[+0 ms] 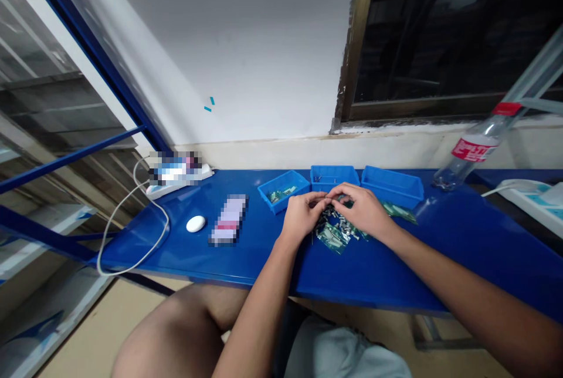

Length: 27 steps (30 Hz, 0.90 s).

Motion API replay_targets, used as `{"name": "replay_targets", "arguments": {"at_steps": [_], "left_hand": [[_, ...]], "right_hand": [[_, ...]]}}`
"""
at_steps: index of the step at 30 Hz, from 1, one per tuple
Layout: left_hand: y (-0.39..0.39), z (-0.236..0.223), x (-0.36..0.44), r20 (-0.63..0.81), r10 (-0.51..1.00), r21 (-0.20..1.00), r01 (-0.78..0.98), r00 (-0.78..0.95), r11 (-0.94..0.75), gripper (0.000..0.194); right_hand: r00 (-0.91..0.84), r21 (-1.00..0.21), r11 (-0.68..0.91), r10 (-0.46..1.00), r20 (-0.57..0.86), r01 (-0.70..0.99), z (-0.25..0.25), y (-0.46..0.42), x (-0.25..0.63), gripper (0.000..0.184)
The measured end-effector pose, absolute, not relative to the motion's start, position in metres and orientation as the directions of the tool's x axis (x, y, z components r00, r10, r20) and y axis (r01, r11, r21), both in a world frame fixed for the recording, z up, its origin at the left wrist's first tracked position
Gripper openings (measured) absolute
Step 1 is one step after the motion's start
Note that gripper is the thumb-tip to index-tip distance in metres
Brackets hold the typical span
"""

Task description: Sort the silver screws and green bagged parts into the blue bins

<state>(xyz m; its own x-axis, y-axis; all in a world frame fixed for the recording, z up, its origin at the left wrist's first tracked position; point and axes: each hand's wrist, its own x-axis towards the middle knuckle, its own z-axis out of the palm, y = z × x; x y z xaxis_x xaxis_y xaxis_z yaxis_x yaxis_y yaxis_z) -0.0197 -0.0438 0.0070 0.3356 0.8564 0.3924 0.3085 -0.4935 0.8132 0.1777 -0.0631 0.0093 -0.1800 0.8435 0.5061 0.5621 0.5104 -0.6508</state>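
Note:
My left hand [302, 212] and my right hand [359, 206] meet above the blue table, fingertips pinched together. Whatever sits between the fingertips is too small to name. Beneath them lies a loose heap of small metal parts [344, 226]. A clear plastic bag with small pale pieces [333, 238] rests in front of the heap. Another small greenish bag [399, 212] lies right of my right hand. Just behind the hands stand three blue bins: the left bin [273, 206] holds small pieces, the middle bin [334, 170] a few bits, and the right bin [393, 187] is partly hidden.
On the left of the blue table [176, 257] are a white oval case [196, 224], a blurred-out flat object [229, 219] and a power strip [180, 183] with a looping white cable. A clear bottle [472, 149] stands at the right, near another power strip [534, 202].

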Motion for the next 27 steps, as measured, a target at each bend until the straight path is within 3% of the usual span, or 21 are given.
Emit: {"name": "replay_targets", "arguments": {"at_steps": [5, 16, 19, 22, 27], "left_hand": [[-0.04, 0.0, -0.018, 0.395, 0.872, 0.838, 0.275, 0.288, -0.471, 0.013], [-0.036, -0.006, -0.016, 0.423, 0.85, 0.863, 0.147, 0.313, -0.483, 0.032], [-0.038, -0.003, -0.016, 0.437, 0.847, 0.858, 0.143, 0.302, -0.494, 0.031], [-0.042, 0.002, -0.016, 0.455, 0.838, 0.826, 0.209, 0.3, -0.523, 0.024], [-0.047, 0.009, -0.017, 0.462, 0.826, 0.768, 0.32, 0.324, -0.555, 0.017]], "right_hand": [[-0.117, -0.741, 0.427, 0.893, 0.434, 0.519, 0.015, -0.067, 0.175, 0.012], [-0.15, -0.732, 0.449, 0.886, 0.438, 0.513, 0.012, -0.066, 0.174, 0.014], [-0.206, -0.641, 0.516, 0.843, 0.496, 0.568, 0.019, -0.064, 0.181, 0.019], [-0.185, -0.468, 0.536, 0.773, 0.607, 0.703, 0.024, -0.056, 0.202, 0.021], [-0.012, -0.246, 0.232, 0.75, 0.661, 0.941, 0.015, -0.038, 0.249, 0.021]]}}
